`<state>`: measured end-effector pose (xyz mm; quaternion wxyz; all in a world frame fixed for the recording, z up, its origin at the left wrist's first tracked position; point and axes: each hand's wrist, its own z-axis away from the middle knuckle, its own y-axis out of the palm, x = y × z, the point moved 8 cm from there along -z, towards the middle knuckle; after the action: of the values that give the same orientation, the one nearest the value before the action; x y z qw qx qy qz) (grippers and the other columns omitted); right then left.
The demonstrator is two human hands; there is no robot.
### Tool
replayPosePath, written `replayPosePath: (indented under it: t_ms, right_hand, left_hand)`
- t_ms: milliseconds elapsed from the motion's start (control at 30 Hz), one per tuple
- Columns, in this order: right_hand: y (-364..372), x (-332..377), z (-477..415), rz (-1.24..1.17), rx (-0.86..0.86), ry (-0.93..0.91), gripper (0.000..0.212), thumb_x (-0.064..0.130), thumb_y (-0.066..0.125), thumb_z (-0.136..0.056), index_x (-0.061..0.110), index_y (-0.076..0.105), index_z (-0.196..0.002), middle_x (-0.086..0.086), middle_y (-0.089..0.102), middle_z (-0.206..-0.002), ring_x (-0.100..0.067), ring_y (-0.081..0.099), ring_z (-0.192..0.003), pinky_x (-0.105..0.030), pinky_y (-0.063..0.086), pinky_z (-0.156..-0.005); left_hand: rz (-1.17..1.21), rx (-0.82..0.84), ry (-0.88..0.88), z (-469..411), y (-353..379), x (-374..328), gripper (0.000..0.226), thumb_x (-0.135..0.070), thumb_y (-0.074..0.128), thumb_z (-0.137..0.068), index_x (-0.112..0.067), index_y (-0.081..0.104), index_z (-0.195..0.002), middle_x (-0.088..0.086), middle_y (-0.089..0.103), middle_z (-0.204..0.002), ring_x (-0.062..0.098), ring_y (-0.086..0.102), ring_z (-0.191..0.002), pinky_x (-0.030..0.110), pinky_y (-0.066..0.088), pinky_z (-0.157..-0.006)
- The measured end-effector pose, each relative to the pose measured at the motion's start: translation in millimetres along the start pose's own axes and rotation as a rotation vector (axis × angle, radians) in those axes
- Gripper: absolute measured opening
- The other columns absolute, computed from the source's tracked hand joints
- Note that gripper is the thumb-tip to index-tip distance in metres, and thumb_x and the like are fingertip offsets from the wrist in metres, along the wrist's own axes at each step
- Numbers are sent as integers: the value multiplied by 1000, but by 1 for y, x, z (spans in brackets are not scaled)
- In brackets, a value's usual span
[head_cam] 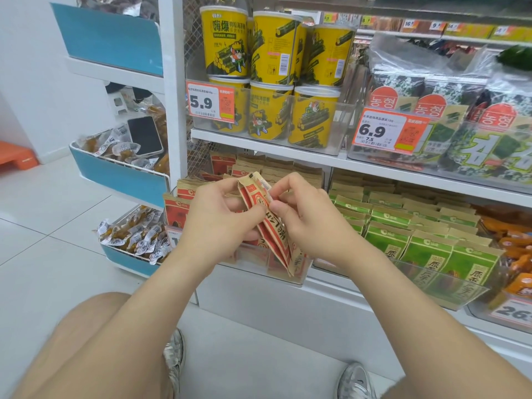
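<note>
I crouch before a shop shelf. Both hands hold a small bundle of red-and-brown paper snack packets (pixel 267 226) upright, just in front of a clear bin (pixel 288 276) on the low shelf. My left hand (pixel 218 217) grips the bundle from the left, fingers curled round it. My right hand (pixel 305 217) pinches the packets' top edges from the right with thumb and fingertips. More of the same red packets (pixel 184 194) stand in the bin behind my hands.
Green packets (pixel 417 243) fill the bin to the right. Yellow tubs (pixel 270 79) and seaweed bags (pixel 460 119) sit on the shelf above, behind price tags. A blue-and-white rack (pixel 121 174) at left holds wrapped snacks and a phone (pixel 144 135). My knees and shoes are below.
</note>
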<state>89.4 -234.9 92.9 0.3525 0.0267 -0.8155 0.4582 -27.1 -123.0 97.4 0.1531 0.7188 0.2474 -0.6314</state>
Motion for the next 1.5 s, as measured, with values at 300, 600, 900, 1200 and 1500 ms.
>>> replayPosePath:
  t_ms: [300, 600, 900, 1200, 1500]
  right_hand:
    - [-12, 2, -2, -208, -60, 14, 26, 37, 71, -103, 35, 62, -127, 13, 76, -115, -8, 74, -104, -46, 61, -96]
    - [-7, 3, 4, -300, 26, 90, 43, 41, 77, -99, 34, 60, -137, 8, 79, -115, -8, 77, -101, -47, 65, -89]
    - [-20, 14, 6, -905, 123, 98, 72, -7, 48, -76, 15, 65, -143, -10, 68, -143, -31, 73, -121, -46, 64, -91]
    - [-35, 17, 3, -548, -259, -20, 15, 18, 77, -99, 15, 77, -114, 0, 82, -107, -21, 78, -103, -42, 63, -93]
    - [-29, 13, 13, -515, -340, 195, 20, 38, 85, -91, 20, 83, -99, -9, 78, -73, -21, 78, -67, -41, 63, -66]
  left_hand:
    - [48, -55, -38, -3, -8, 3, 24, -3, 70, -101, -21, 71, -117, 2, 84, -92, 20, 82, -86, 35, 68, -71]
    - [161, -122, -116, -5, -15, 9, 18, -26, 63, -109, -13, 73, -116, 11, 83, -92, 29, 82, -86, 41, 68, -67]
    - [533, -286, -408, -9, -30, 36, 12, -13, 62, -108, -1, 63, -109, 14, 82, -86, 19, 82, -74, 26, 62, -53]
    - [119, 27, -514, -4, -8, 42, 45, -56, 59, -104, -18, 80, -113, 7, 82, -107, 20, 71, -75, 33, 62, -68]
    - [175, -52, -201, -5, 4, 15, 48, -46, 40, -115, -17, 78, -109, 9, 83, -100, 27, 82, -93, 44, 65, -79]
